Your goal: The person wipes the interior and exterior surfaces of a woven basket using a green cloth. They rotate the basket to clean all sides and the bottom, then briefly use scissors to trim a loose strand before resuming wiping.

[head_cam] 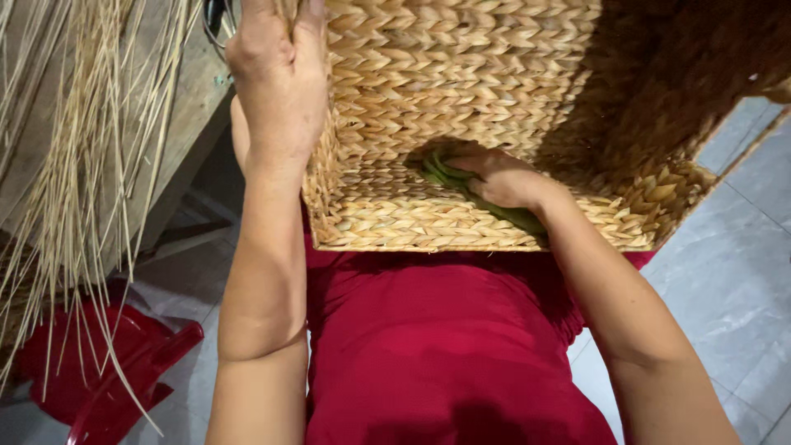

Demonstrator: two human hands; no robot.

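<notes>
A large woven straw basket rests on my lap, tipped so its opening faces me. My left hand grips the basket's left wall near the top of the view. Inside the basket, my right hand is closed on a green cloth pressed against the woven inner surface. The cloth's tail runs under my wrist toward the basket's near rim. I wear a red garment.
Long pale straw strands hang at the left in front of a wooden bench. A red plastic stool stands low at the left. Grey floor tiles lie at the right.
</notes>
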